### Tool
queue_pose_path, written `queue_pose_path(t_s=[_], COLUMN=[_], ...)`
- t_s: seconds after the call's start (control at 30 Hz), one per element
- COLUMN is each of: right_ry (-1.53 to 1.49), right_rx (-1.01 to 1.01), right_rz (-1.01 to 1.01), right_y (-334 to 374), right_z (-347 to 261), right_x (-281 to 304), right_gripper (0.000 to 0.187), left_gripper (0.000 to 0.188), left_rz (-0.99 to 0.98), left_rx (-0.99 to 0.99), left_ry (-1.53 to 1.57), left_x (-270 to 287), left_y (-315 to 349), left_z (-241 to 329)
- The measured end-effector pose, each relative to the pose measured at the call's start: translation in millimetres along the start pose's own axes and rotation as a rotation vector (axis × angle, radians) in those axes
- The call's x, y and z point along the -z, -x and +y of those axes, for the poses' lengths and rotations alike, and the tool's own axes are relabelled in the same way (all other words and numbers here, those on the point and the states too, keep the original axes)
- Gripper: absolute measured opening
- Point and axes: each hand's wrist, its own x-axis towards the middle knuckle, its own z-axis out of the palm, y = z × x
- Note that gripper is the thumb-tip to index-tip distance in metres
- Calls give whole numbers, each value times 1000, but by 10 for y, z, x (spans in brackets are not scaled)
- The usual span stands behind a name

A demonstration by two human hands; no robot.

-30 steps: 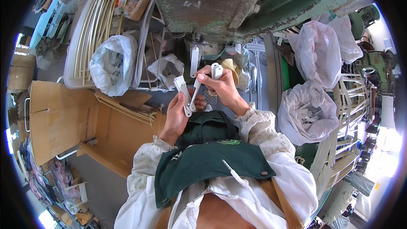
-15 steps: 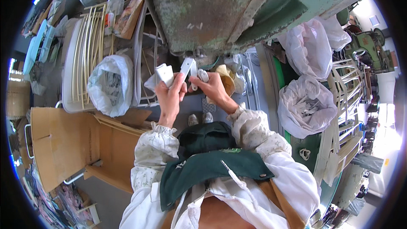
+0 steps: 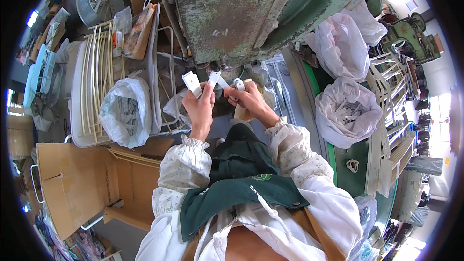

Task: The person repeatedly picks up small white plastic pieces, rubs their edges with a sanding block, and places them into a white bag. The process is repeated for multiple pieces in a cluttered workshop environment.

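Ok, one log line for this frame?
left hand: holds white flat pieces | right hand: grips white piece | under green machine

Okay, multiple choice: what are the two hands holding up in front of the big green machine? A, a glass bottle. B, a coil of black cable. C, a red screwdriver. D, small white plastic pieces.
D: the left hand and right hand each grip small white plastic pieces below the worn green machine.

Green machine (image 3: pixel 232 24) blocks ahead; bags (image 3: pixel 123 111) (image 3: pixel 345 111) flank; lap gap free.
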Motion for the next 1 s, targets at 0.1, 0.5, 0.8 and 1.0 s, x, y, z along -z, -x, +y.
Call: queue_pose_path(t_s=[0.1, 0.5, 0.8, 1.0], right_ry=[-19, 110, -24, -2], right_rx=[36, 89, 90, 89], right_rz=[-2, 8, 11, 19], right_y=[-36, 31, 35, 12], right_z=[76, 26, 86, 112], right_x=[20, 16, 38, 39], right_gripper=[22, 27, 26, 25], left_gripper=[11, 13, 10, 10], left_rz=[8, -79, -14, -18], left_rx=[6, 145, 123, 178], left_ry=[-1, 19, 82, 151], left_x=[15, 254, 217, 229], left_y=[-3, -31, -20, -52], left_z=[6, -112, -106, -92])
